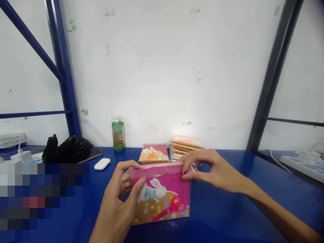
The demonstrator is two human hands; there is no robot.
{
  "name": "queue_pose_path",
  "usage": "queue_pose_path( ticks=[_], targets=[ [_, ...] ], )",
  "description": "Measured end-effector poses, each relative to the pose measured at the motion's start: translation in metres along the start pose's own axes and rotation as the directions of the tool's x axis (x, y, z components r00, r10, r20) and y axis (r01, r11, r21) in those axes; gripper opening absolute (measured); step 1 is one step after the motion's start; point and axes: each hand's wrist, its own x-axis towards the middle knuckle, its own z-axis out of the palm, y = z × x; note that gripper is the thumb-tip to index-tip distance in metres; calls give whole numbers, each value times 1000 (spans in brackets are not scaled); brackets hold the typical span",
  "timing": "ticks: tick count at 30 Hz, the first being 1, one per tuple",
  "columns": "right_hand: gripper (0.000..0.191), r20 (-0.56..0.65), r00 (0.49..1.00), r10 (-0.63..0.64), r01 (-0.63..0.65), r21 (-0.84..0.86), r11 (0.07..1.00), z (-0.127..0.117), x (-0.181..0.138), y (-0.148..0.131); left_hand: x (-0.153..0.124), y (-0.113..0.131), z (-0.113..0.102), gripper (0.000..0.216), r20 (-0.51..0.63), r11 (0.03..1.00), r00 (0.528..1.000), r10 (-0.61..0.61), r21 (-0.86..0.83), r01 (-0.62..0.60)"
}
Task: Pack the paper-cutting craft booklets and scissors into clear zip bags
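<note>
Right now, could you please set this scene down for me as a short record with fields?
Left hand: holds the left side of the rabbit packet, thumb on its front
Right hand: pinches the packet's top near its right corner
Packet front: white rabbit, pink scissors below
Behind it: second packet with orange scissors; to its right, pile of packets
Back left: bottle before the wall
Farther left: white case, phone, black plastic bag
Surface: blue table
</note>
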Motion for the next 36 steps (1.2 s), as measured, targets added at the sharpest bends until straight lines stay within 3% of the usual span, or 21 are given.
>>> queue_pose_path(
  ticks=[3, 6, 8, 11, 16, 20, 26, 30, 34, 36],
  targets=[
    [8, -12, 999, -39, 38, -49, 998, -2, -1, -8, 0, -3, -6, 24, -18, 987, 996, 92, 134, -89],
    [13, -42, 996, -84, 80, -101, 992, 0, -1, -14, -2, 0, -9, 13, 46, 947, 981, 187, 257, -192],
    [19, -58, 995, -80, 72, -126, 989, 4, -1, -15, -5, 5, -8, 16, 71, 950, 982, 178, 249, -190],
    [30, -103, 995, -8, -1, -90, 996, 11, -3, -16, -10, 11, -3, 22, 19, 964, 987, 162, 212, -162],
    [22, -45, 985, 165, -165, -5, 986, 15, -5, -17, -11, 9, 3, 31, -42, 950, 969, 244, 210, -231],
    [20, 56, 991, 120, -115, -74, 991, 14, -2, -17, -9, 6, 3, 32, -51, 949, 963, 264, 190, -250],
    [29, -21, 993, 116, -118, -91, 989, 14, 3, -14, -10, 11, 7, 19, -91, 965, 974, 207, 183, -188],
    [37, -166, 949, 269, -256, 92, 962, -11, 10, 8, -8, 16, 3, 35, -185, 986, 969, 165, 53, -158],
    [42, -360, 865, 348, -303, 177, 936, -64, 28, 53, -7, 20, -4, 35, -229, 992, 966, 120, -22, -128],
    [47, -384, 837, 389, -335, 202, 920, -88, 38, 83, -8, 21, -5, 35, -229, 995, 969, 92, -21, -100]
  ],
)
